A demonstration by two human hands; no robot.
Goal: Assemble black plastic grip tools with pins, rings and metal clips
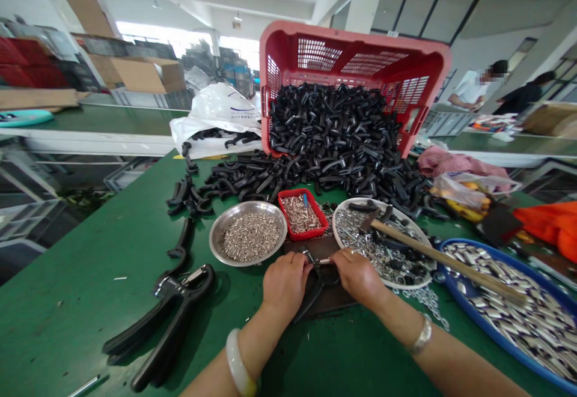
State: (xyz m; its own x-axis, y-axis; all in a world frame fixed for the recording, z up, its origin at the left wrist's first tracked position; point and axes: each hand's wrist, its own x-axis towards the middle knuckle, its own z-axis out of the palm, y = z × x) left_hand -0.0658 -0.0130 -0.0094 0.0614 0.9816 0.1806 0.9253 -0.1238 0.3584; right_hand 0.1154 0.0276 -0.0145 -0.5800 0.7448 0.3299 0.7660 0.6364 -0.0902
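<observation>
Item: black plastic grip (321, 277), held over a dark mat (343, 302) between both hands. Left hand (285, 283) closed over it; right hand (358, 275) pressed together, fingertips pinching its metal fitting. Set within reach beyond the mat: steel bowl (220, 241) of small rings, red tray (303, 214) of pins, white plate (383, 244) of metal links under a wooden-handled hammer (444, 259). Right of the mat: blue tray (493, 307) of silver pieces. Far beyond the mat: tipped red crate (356, 63), spilling black grips (336, 139).
</observation>
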